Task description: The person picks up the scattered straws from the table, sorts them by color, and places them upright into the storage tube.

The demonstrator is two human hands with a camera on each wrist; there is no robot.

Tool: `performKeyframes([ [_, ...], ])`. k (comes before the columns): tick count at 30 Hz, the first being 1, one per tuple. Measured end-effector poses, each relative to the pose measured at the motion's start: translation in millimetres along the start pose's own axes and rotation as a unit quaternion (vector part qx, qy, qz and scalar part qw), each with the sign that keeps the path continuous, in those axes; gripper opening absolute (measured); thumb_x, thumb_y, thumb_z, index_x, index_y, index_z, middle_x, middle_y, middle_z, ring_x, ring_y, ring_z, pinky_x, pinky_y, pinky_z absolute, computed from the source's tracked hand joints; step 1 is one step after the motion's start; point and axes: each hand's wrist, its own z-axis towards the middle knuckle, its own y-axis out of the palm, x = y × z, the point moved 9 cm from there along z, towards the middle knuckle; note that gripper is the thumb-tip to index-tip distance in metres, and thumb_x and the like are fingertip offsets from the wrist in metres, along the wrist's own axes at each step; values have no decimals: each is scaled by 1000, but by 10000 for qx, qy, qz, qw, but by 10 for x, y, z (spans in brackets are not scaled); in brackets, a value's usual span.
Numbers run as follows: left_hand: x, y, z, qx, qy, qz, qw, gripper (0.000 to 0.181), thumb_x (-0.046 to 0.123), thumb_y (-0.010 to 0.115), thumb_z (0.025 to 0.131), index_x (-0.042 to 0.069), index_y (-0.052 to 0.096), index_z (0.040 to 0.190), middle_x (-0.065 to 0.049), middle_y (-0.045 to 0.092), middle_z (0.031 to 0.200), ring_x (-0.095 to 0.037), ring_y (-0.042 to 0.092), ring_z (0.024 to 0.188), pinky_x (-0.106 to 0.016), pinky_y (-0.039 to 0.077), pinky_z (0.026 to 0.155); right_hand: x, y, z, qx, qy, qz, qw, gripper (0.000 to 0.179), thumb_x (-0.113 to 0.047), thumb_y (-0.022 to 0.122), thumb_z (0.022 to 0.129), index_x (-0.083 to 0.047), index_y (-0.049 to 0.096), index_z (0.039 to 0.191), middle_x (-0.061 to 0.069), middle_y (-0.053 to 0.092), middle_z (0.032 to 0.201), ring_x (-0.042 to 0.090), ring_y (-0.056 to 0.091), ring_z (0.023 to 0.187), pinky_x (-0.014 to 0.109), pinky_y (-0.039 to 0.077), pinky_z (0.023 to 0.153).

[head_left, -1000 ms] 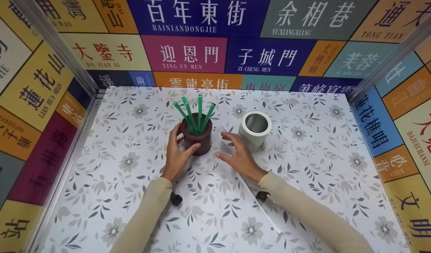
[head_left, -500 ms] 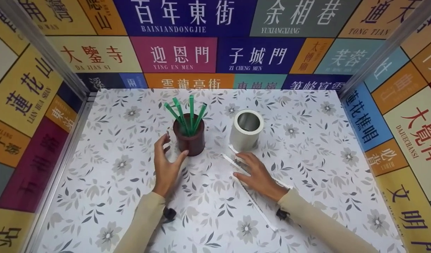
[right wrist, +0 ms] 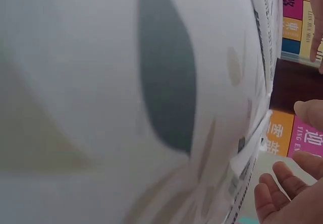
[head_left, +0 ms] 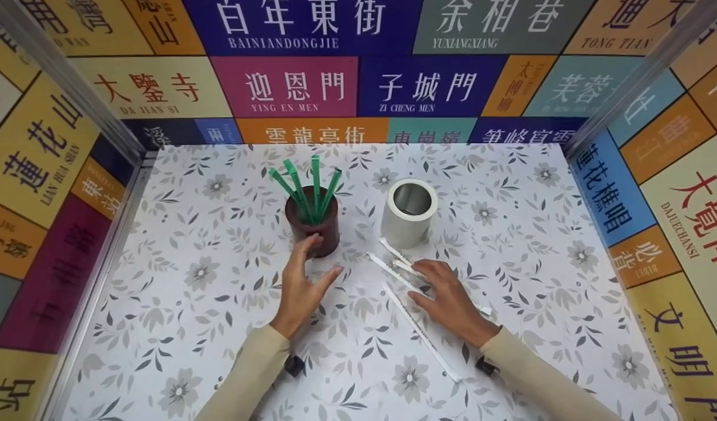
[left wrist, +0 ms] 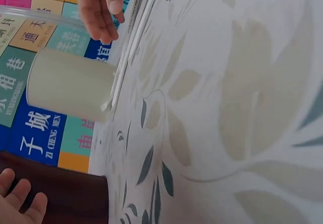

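A dark brown cup (head_left: 313, 231) stands upright on the table, holding several slim green sticks (head_left: 315, 190). To its right is a pale, upright cylindrical container (head_left: 409, 219) with a grey inside. Several thin white printed sticks (head_left: 419, 330) lie in front of that container. My right hand (head_left: 449, 301) is over the white sticks, fingers loosely bent; in the right wrist view its fingers (right wrist: 285, 186) grip nothing. My left hand (head_left: 304, 289) is in front of the brown cup with thumb and fingers spread. Whether its fingertips touch the cup, I cannot tell.
A white tabletop (head_left: 177, 316) with a grey floral print fills the work area. Panels with coloured blocks of large characters (head_left: 300, 88) wall off the back and both sides. Metal rails run along the corners.
My left hand has come away from the brown cup's side and moved in front of it. My right hand has drawn back from beside the pale container to the white sticks. The view has shifted slightly.
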Motion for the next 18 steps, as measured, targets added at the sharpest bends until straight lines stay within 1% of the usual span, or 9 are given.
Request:
performKeyframes([
  [3,32,136,65,-388,39,-16,9992,75,13,91,93,1,55,157,-14,64,150,-30,60,142,-49,50,117,24,-53,-19,-80,89,-197,9997,55,-9,91,92,2,70,142,14,65,144,33,57,137,34,41,119],
  [4,43,172,88,-484,66,-18,9988,75,15,91,94,2,55,158,-13,63,152,-29,59,143,-46,49,119,32,-64,-20,-109,117,-271,9995,55,-9,91,92,3,70,142,14,65,144,33,57,136,34,41,119],
  [5,49,211,110,-571,89,-42,9983,75,16,91,94,3,55,158,-14,63,153,-28,59,144,-45,49,120,35,-79,-21,-109,102,-358,9992,55,-10,91,92,3,70,141,14,65,143,33,58,136,35,42,119],
  [7,54,292,149,-728,141,-151,9971,74,17,90,95,2,55,158,-14,62,155,-28,58,145,-49,49,119,51,-106,-30,-67,88,-489,9987,53,-9,91,92,3,71,139,15,66,141,34,58,134,40,43,119],
  [9,38,391,182,-910,136,-290,9953,74,18,90,95,2,55,158,-15,60,157,-27,56,146,-54,50,117,50,-139,-41,24,-11,-595,9982,52,-8,91,90,4,72,137,15,67,138,34,59,132,45,44,117],
  [11,-1,501,212,-1124,15,-428,9927,75,19,90,96,2,54,159,-15,59,159,-26,54,148,-60,50,116,44,-166,-58,129,-187,-689,9974,51,-7,92,89,5,72,135,16,68,136,35,60,130,49,46,114],
  [12,-24,555,225,-1230,-60,-467,9913,76,19,90,96,2,53,160,-14,57,160,-26,53,149,-61,50,116,42,-177,-66,150,-242,-724,9970,51,-7,92,88,6,73,134,16,68,135,36,60,129,50,47,113],
  [15,-111,719,275,-1496,-347,-486,9869,80,19,90,95,4,50,163,-12,53,164,-27,49,153,-55,48,120,34,-197,-95,174,-433,-869,9951,51,-7,93,88,6,73,132,17,68,133,36,60,127,50,48,111],
  [18,-187,868,347,-1640,-508,-448,9841,82,19,90,95,3,49,164,-14,51,165,-29,47,155,-51,45,124,43,-203,-122,145,-478,-1021,9935,50,-7,94,87,6,74,131,18,68,132,37,60,125,50,49,109],
])
